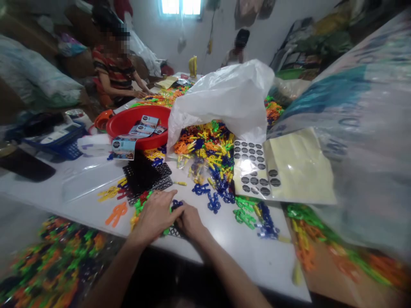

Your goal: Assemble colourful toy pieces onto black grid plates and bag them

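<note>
Near the front edge of the white table [221,239], my left hand [156,216] lies over a cluster of green, yellow and red plastic pieces [138,209]. My right hand [189,218] touches it on the right, fingers curled round a dark blue piece [176,204]. A patterned black card shows partly beneath both hands. Just behind them lie more black patterned cards [163,171]. An orange piece [117,214] rests left of my left hand. Loose blue pieces [213,202] and green pieces [244,211] lie to the right.
A white bag [221,94] spills coloured pieces mid-table. Left of it stands a red basin [120,122] with printed cards. Sticker sheets [298,167] lie on the right beside a large sack [362,128]. A blue basket [64,143] is at left. Two people sit at the far side.
</note>
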The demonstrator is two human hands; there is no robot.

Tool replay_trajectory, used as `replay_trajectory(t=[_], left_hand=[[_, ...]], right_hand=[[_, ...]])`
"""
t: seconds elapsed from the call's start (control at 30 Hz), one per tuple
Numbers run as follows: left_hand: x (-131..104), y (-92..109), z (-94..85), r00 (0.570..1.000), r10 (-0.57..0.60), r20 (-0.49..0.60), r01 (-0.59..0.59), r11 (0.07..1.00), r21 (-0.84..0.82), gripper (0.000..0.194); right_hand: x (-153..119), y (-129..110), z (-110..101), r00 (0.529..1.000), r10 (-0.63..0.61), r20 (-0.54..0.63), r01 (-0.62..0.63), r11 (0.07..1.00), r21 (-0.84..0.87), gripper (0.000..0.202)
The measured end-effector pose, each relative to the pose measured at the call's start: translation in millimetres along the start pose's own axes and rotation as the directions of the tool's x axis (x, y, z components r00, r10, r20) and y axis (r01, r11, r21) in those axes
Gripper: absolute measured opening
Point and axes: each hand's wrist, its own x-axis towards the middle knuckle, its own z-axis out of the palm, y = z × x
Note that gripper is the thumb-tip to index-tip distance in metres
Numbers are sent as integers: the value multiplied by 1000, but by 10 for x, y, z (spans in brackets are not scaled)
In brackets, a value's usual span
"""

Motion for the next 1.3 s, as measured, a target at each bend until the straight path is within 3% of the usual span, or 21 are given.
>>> replay_trajectory(t=[0.07,0.2,0.3,0.37,0.43,0.5,0.57,0.63,0.77,0.9,0.97,1.07,1.13,1.2,1.27,1.3], left_hand=[[11,4,12,1000,11,8,-11,1000,-11,44],[66,-29,16,996,-86,8,85,996,40,27],[82,-48,-5,995,-94,25,93,995,44,23],[76,-43,-18,997,-80,18,80,997,16,22],[69,-33,-20,997,-82,7,82,997,-6,22],[68,-32,-8,996,-86,4,86,996,-16,22],[68,-47,18,996,-84,0,84,996,-25,21],[63,-71,56,997,-76,-15,75,996,-38,21],[49,-92,137,995,-60,-86,56,997,-51,20],[55,-108,166,992,-38,-124,33,999,-43,21],[59,-129,163,992,-14,-125,10,999,-33,22],[61,-153,148,993,7,-119,-9,1000,-11,21],[58,-155,138,993,3,-114,-3,1000,4,22],[52,-151,134,994,-8,-108,10,1000,15,23],[49,-155,140,995,-25,-101,27,999,18,24],[48,-163,147,995,-27,-97,29,999,16,24]], right_hand=[[23,-43,6,999,-30,42,35,991,-129,22],[112,-146,-26,992,-37,120,64,971,-229,26],[281,-67,-241,957,-100,273,134,985,-109,17],[536,27,-483,916,-132,379,153,988,-25,12],[921,85,-724,945,-97,313,133,986,-96,18],[1354,83,-881,992,-40,118,75,949,-306,29],[1698,56,-918,1000,-7,6,9,879,-476,32],[1843,65,-861,1000,23,-5,-21,834,-551,32],[1544,316,-744,999,-30,33,44,774,-632,28],[1098,579,-820,978,-121,170,205,706,-677,21],[1012,588,-846,968,-140,209,245,718,-652,20],[1092,491,-952,954,-195,227,294,747,-596,18],[1233,436,-1210,952,-240,192,307,754,-581,20],[1383,458,-1677,965,-252,73,245,766,-594,25],[1500,582,-2291,965,-191,-178,47,798,-600,28],[1534,676,-2609,930,-126,-346,-97,823,-560,28]])
